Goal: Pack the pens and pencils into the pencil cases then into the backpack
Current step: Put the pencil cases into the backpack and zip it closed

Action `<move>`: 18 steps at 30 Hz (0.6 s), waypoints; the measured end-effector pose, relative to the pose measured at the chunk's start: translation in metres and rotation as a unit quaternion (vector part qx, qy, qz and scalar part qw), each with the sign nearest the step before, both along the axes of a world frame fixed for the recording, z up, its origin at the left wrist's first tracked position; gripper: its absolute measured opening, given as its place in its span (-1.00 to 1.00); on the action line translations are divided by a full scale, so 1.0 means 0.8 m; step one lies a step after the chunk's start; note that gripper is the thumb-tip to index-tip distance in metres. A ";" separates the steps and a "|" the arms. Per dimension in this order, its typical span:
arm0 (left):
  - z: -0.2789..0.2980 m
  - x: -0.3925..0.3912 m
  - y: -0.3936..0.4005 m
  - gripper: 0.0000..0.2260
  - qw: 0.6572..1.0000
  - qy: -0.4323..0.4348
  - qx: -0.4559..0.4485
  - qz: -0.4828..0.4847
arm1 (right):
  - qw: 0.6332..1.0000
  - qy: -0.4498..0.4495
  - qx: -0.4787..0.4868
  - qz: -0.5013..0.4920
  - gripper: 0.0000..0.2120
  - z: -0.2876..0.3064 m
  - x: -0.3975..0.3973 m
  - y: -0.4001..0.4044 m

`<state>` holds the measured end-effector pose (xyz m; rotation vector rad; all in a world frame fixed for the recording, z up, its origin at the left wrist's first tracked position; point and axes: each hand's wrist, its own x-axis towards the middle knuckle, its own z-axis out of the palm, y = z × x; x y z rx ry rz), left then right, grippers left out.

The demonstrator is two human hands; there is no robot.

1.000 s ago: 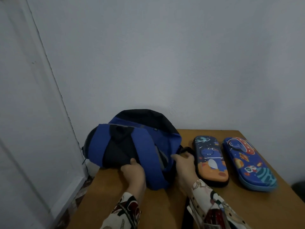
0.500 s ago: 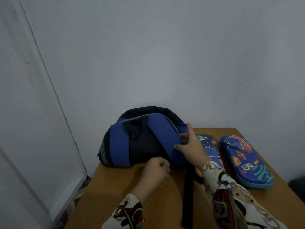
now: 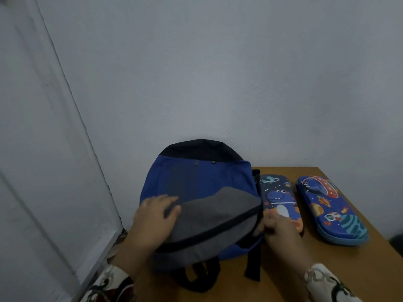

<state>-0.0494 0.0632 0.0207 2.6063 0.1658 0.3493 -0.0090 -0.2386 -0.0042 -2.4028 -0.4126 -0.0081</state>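
On backpack (image 3: pixel 202 184): left hand (image 3: pixel 152 219) flat | right hand (image 3: pixel 277 229) pinching edge

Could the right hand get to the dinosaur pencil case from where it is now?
Probably yes. The right hand grips the backpack at its right edge, right beside the dinosaur pencil case, whose near end it partly covers. Nothing lies between them; it would only have to let go of the backpack first.

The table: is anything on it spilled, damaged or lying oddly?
Nothing is spilled or damaged. The backpack overhangs the table's left edge, with both hands on it. Both pencil cases lie shut.
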 end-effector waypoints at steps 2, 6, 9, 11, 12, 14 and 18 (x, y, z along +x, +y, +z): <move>-0.027 -0.002 -0.013 -0.58 0.992 0.116 0.041 -0.014 | 0.995 0.064 0.049 -0.056 -0.62 -0.003 -0.008 -0.006; -0.062 -0.011 -0.054 -0.58 0.982 0.173 0.064 -0.033 | 0.968 0.071 0.204 -0.131 -0.67 0.003 -0.020 0.002; -0.070 -0.018 -0.086 -0.58 0.975 0.162 0.145 -0.037 | 0.993 -0.015 0.078 -0.091 -0.49 0.006 -0.029 0.020; -0.073 -0.018 -0.097 -0.57 0.973 0.161 0.159 -0.041 | 0.997 -0.075 -0.003 -0.024 -0.39 0.005 -0.035 0.038; -0.074 -0.015 -0.098 -0.57 0.975 0.153 0.155 -0.048 | 0.995 -0.090 -0.039 0.012 -0.34 0.001 -0.037 0.046; -0.078 -0.011 -0.086 -0.60 0.991 0.097 0.070 -0.060 | 0.988 -0.096 -0.112 0.049 -0.28 -0.015 -0.036 0.057; -0.078 -0.019 -0.032 -0.70 0.967 -0.226 -0.099 0.058 | 0.978 -0.120 -0.168 -0.009 -0.47 -0.049 -0.025 0.051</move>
